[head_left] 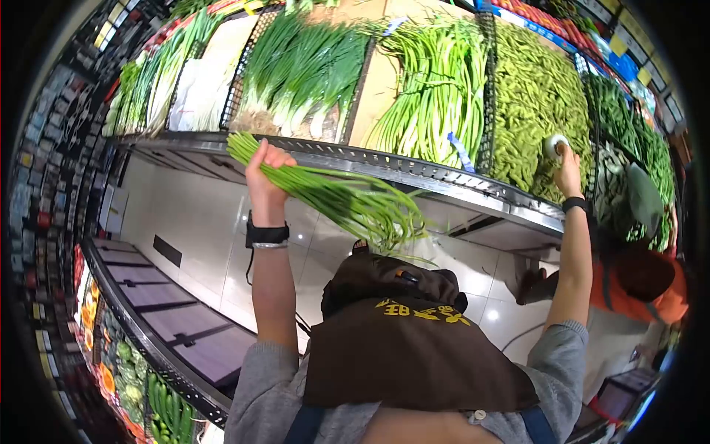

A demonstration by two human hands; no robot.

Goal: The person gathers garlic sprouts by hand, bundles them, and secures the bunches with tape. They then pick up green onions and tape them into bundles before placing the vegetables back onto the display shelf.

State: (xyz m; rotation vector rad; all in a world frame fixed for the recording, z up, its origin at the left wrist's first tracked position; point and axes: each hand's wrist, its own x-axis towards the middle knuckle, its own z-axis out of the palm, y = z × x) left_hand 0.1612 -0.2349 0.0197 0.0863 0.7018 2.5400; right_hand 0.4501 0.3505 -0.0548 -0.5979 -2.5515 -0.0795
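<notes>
The person's left hand (268, 174) is curled tight round a bunch of green stems (333, 194), gripping it close to its cut ends. That bunch is held out over the aisle, just on the near side of the front edge of the display shelf (355, 157). Its long axis runs aslant: the trimmed ends point away from the wearer and to the left, up against the line of that edge, while the loose, bending ends fan back to the right, towards the brown apron (414, 355). The right hand (568, 174) pinches a white roll (550, 147) between thumb and fingers, over the green pods (532, 89) near the shelf's right end; whether the roll touches them, I can't tell. Left of the pods lie long green stems (436, 89), pointing roughly front to back, and further left spring onions (307, 66), white ends towards the front edge. Someone in an orange garment (614, 277) is at the right.
</notes>
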